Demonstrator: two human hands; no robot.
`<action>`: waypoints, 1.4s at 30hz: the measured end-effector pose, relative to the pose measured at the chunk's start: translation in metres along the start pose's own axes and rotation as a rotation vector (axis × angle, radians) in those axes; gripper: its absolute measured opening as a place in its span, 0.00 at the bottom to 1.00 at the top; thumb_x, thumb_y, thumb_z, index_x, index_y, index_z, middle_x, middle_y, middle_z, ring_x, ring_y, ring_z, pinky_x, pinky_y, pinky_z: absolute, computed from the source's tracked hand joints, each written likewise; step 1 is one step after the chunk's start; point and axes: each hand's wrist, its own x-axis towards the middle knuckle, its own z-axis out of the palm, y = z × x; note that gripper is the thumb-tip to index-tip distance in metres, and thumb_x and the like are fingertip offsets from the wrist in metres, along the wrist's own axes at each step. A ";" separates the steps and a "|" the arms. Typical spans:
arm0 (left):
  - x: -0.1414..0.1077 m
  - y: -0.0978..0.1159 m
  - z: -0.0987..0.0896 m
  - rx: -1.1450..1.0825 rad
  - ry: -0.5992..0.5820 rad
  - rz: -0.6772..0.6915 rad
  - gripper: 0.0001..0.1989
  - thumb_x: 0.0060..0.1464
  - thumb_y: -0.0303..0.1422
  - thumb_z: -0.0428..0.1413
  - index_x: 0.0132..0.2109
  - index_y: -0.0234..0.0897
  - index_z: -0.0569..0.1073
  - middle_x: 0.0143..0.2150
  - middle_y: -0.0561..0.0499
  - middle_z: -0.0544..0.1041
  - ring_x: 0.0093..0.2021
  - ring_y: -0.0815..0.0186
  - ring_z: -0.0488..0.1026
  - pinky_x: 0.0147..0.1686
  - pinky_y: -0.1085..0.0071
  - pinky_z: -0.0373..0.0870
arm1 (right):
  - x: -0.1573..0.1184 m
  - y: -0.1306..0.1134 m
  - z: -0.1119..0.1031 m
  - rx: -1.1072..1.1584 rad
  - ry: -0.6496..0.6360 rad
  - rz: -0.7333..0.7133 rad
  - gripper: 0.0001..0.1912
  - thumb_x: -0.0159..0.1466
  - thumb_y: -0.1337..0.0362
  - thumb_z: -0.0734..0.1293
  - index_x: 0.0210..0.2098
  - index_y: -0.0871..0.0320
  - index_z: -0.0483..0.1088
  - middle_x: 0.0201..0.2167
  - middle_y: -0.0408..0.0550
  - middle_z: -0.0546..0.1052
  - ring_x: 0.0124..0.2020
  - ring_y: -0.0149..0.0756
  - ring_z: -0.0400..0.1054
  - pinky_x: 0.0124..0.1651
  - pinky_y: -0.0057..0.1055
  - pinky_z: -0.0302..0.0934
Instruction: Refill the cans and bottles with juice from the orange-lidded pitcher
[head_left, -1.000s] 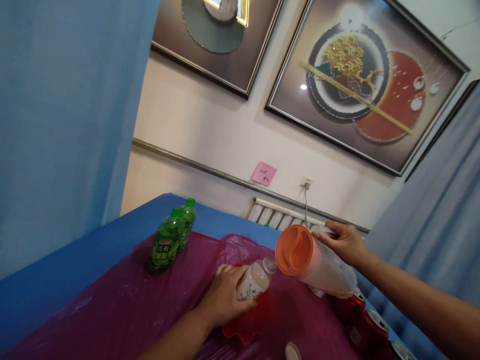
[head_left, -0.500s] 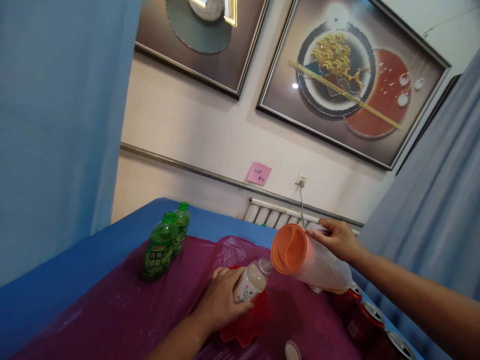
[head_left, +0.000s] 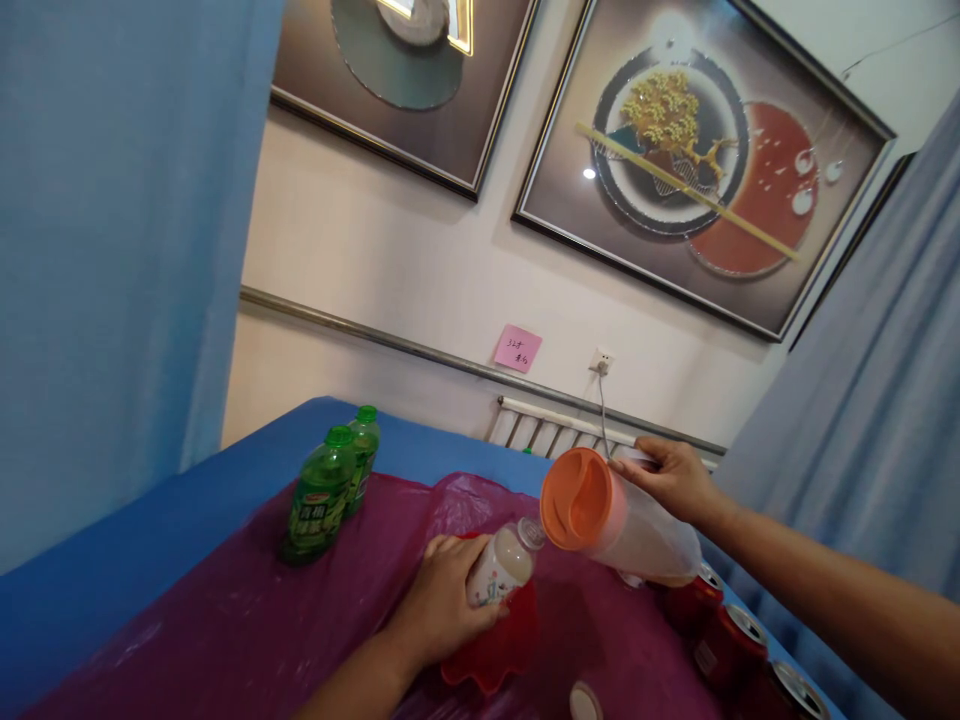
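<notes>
My left hand (head_left: 448,595) is wrapped round a small clear bottle (head_left: 504,572) with a printed label and pale liquid inside. The bottle tilts to the right above a red wavy-edged dish (head_left: 495,650), which it partly hides. Closed on the handle of a translucent pitcher (head_left: 645,535) is my right hand (head_left: 675,478). The pitcher lies tipped well over, its orange lid (head_left: 576,498) facing left, close to the bottle's mouth. Cloudy liquid shows along its lower side. I cannot make out a stream between the two.
Two green bottles (head_left: 319,500) stand at the left on the purple plastic sheet (head_left: 247,610). Several red cans (head_left: 731,645) line the right edge. A white round cap (head_left: 585,702) lies at the front. Blue curtains hang on both sides, and a radiator (head_left: 547,430) is behind.
Almost nothing differs. The pitcher and my right hand sit very slightly further left; the bottle and my left hand keep their place.
</notes>
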 end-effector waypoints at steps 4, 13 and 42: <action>0.000 0.001 -0.001 0.001 0.000 -0.005 0.32 0.42 0.37 0.68 0.57 0.44 0.73 0.51 0.48 0.79 0.52 0.52 0.71 0.58 0.56 0.58 | 0.000 -0.003 0.000 0.000 0.002 -0.004 0.30 0.60 0.38 0.66 0.18 0.53 0.53 0.17 0.35 0.52 0.20 0.27 0.47 0.22 0.28 0.42; 0.000 0.000 0.000 0.009 0.001 0.002 0.33 0.41 0.38 0.68 0.56 0.44 0.74 0.51 0.48 0.79 0.52 0.51 0.71 0.57 0.56 0.58 | 0.000 -0.007 -0.001 -0.018 -0.007 -0.006 0.30 0.60 0.38 0.66 0.18 0.53 0.55 0.16 0.36 0.53 0.20 0.28 0.48 0.22 0.28 0.42; 0.000 -0.005 0.003 -0.001 0.017 0.016 0.32 0.41 0.39 0.69 0.56 0.44 0.73 0.50 0.49 0.79 0.51 0.51 0.71 0.57 0.56 0.57 | 0.000 -0.005 0.000 -0.003 -0.034 0.033 0.29 0.59 0.38 0.66 0.18 0.52 0.53 0.17 0.35 0.51 0.21 0.28 0.47 0.23 0.28 0.41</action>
